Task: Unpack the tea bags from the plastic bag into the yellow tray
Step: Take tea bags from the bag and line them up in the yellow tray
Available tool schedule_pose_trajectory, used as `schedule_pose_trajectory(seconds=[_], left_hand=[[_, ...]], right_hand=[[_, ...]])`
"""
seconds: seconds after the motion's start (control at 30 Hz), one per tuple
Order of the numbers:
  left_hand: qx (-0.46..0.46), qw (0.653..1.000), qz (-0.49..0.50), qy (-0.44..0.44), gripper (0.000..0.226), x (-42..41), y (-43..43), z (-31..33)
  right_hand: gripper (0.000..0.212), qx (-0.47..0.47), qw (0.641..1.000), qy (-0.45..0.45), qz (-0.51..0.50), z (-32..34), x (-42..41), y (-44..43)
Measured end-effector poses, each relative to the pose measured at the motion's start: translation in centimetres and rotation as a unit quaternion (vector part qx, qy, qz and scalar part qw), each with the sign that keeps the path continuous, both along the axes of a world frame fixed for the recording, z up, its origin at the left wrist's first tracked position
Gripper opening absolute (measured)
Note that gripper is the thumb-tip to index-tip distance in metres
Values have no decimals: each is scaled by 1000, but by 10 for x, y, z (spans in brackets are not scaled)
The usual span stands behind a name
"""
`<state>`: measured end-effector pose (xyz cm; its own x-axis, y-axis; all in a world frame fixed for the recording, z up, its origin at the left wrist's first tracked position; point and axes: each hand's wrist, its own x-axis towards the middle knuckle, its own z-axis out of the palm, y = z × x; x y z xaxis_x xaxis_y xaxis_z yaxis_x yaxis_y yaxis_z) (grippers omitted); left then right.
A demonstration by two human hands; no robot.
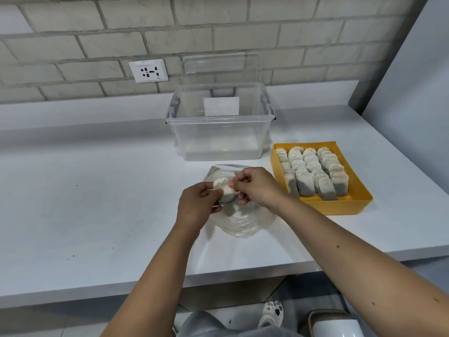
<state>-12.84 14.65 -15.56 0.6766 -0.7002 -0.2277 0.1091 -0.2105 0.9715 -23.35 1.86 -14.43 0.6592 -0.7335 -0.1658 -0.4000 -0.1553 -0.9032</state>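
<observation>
Nearest, a tea bag point(224, 188) is pinched between the left hand point(194, 205) and right hand point(257, 186), lying crosswise between them above the crumpled plastic bag point(243, 220). What remains in that bag cannot be told. The yellow tray point(340, 207) lies rightward, nearer the right hand, and holds four rows of upright tray bags point(313, 171). Beyond, a clear bin point(218, 142) appears empty.

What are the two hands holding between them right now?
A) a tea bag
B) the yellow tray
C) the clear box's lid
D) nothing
A: the left hand and the right hand both pinch one tea bag over the plastic bag.
</observation>
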Motion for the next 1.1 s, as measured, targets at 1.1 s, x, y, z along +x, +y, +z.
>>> schedule_pose_trajectory(seconds=[1.1], left_hand=[[0, 997, -54, 57, 22, -29, -12, 13]], right_hand=[[11, -258, 962, -93, -12, -8, -55, 26]])
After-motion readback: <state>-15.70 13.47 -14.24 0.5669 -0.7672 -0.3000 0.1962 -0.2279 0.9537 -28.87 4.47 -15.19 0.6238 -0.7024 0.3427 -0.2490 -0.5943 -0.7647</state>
